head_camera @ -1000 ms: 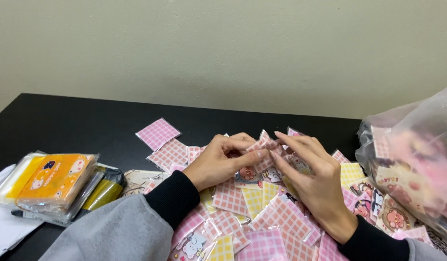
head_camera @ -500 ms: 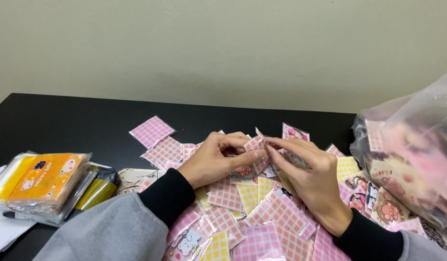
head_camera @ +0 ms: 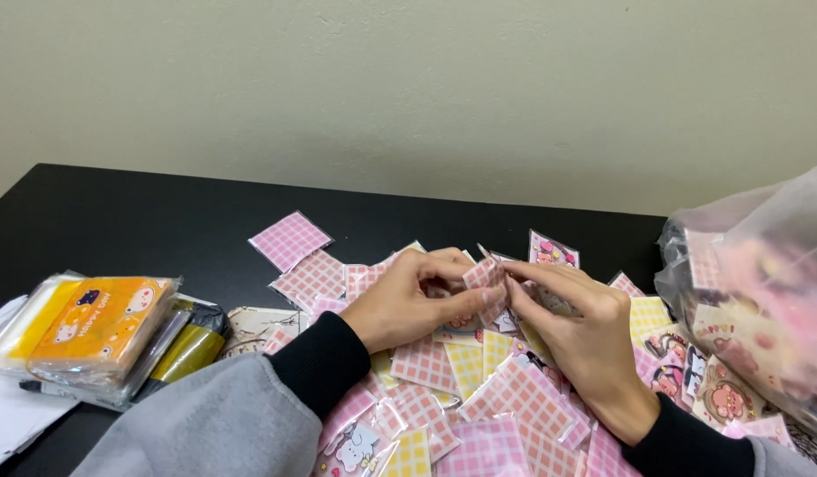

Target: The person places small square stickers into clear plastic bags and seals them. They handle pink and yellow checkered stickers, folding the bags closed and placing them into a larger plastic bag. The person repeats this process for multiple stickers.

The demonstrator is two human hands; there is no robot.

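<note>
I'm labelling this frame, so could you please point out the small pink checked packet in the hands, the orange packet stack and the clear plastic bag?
pink checked packet (head_camera: pixel 482 274), head view, its upper flap.
orange packet stack (head_camera: pixel 99 322), head view, top face.
clear plastic bag (head_camera: pixel 762 265), head view, its side.

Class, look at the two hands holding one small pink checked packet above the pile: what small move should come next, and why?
Probably pull the small pink checked plastic packet open a little at its top edge: the left hand and right hand both pinch it there, above the pile of pink and yellow checked packets.
</note>
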